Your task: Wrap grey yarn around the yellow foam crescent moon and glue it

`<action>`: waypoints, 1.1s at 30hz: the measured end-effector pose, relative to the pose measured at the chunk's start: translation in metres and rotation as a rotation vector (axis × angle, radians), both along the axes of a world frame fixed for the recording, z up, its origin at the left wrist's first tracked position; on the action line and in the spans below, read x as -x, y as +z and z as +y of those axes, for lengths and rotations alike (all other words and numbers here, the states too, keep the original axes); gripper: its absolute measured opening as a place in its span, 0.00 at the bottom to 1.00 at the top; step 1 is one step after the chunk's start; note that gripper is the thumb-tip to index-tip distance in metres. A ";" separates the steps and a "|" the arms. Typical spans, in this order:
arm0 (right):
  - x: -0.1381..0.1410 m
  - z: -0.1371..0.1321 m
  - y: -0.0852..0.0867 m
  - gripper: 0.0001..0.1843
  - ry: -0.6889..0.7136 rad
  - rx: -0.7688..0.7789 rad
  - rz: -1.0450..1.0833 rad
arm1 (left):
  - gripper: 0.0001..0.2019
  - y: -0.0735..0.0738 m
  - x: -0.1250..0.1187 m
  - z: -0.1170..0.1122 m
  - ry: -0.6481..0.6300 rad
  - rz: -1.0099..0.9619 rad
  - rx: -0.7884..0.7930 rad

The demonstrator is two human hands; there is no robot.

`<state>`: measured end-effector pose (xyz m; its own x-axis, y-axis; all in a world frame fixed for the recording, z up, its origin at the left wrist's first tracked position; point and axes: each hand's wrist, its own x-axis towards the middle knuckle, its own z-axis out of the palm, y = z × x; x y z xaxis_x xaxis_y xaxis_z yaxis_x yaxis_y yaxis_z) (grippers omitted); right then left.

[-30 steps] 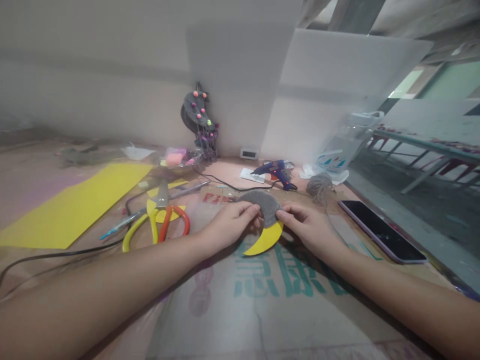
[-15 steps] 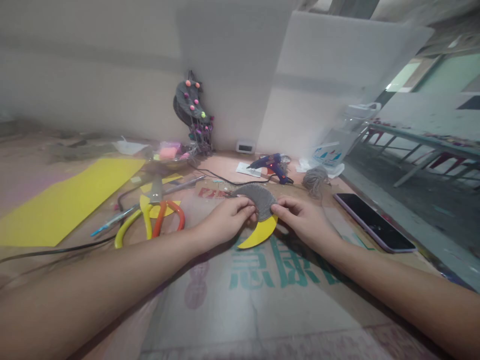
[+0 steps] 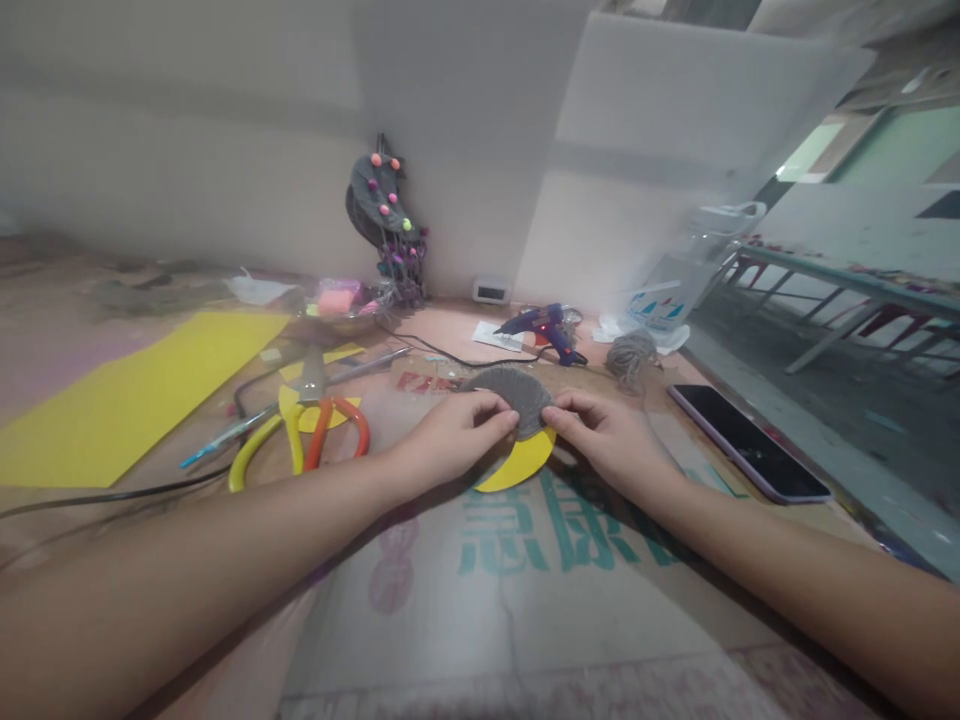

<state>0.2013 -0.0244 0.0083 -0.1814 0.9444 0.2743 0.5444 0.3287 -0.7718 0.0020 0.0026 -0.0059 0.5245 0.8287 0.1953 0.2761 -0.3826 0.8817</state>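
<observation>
Yellow crescent (image 3: 517,462), half twine-wrapped: pinched between left hand (image 3: 450,440) and right hand (image 3: 607,440). Keep wraps tight, side by side. Scissors (image 3: 315,425) left of hands.

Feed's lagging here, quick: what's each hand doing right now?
Left hand: pinched shut on the crescent, at its grey part.
Right hand: pinched shut on the crescent's other side.

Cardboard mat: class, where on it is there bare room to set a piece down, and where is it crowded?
Bare: the cardboard mat between the forearms, below the crescent, and the strip between right hand and phone. Crowded: around the scissors, and behind near the glue gun and twine.
</observation>
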 end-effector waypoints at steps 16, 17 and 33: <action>-0.003 -0.002 -0.001 0.16 -0.084 0.118 0.253 | 0.12 -0.002 -0.001 0.008 0.189 -0.123 0.091; -0.003 -0.001 -0.002 0.16 -0.080 0.113 0.245 | 0.12 -0.002 -0.001 0.007 0.179 -0.138 0.100; -0.003 -0.001 -0.004 0.20 -0.061 0.118 0.141 | 0.09 -0.003 -0.004 0.004 0.049 -0.185 0.084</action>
<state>0.2043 -0.0249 0.0044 -0.0906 0.9796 0.1793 0.4444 0.2009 -0.8730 0.0055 0.0067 -0.0091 0.4444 0.8700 0.2135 0.1232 -0.2954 0.9474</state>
